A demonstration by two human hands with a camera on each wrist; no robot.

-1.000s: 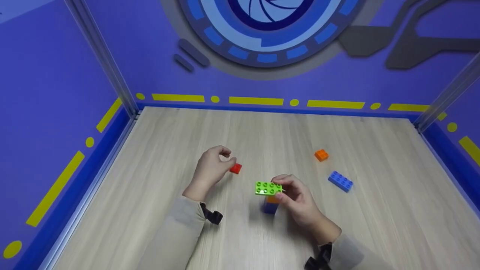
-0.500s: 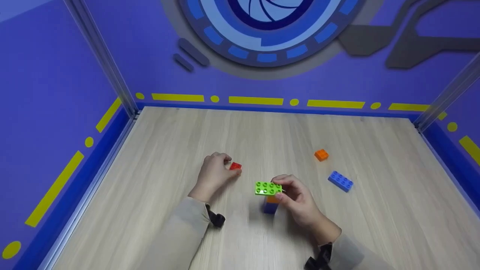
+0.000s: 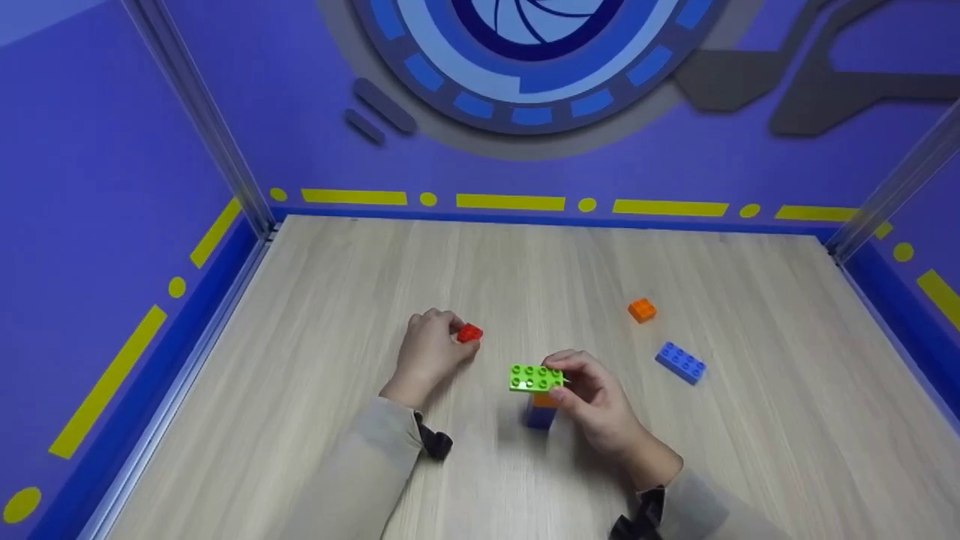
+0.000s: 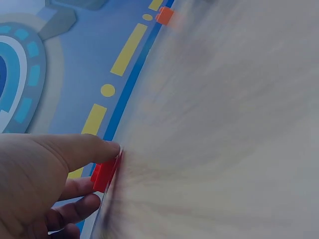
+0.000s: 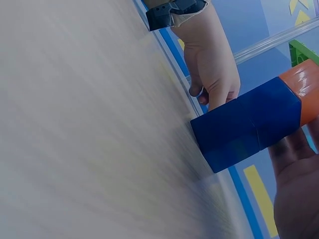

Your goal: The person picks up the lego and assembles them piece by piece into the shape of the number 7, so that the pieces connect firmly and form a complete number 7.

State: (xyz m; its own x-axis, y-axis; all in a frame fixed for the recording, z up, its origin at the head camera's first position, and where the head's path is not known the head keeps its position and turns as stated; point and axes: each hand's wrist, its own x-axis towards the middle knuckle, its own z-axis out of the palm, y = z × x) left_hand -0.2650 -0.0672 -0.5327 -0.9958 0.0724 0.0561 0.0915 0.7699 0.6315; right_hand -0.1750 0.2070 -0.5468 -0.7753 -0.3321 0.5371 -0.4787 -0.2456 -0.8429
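In the head view my left hand pinches a small red building brick between thumb and fingers, low at the tabletop. The left wrist view shows the thumb on one side of this red brick and fingers on the other. My right hand grips the upper part of a brick tower. A bright green eight-stud brick tops the tower and juts out leftward. Beneath it come an orange brick and blue bricks, standing at the table surface. The right fingers are partly hidden behind the tower.
Right of the tower lie a loose blue eight-stud brick and, farther back, a small orange brick. The wooden table is bounded by blue-purple panels at the back and sides.
My left hand has shifted slightly right and nearer, its thumb and fingers closing about the red brick, which has turned a little. The right hand and tower stay put.
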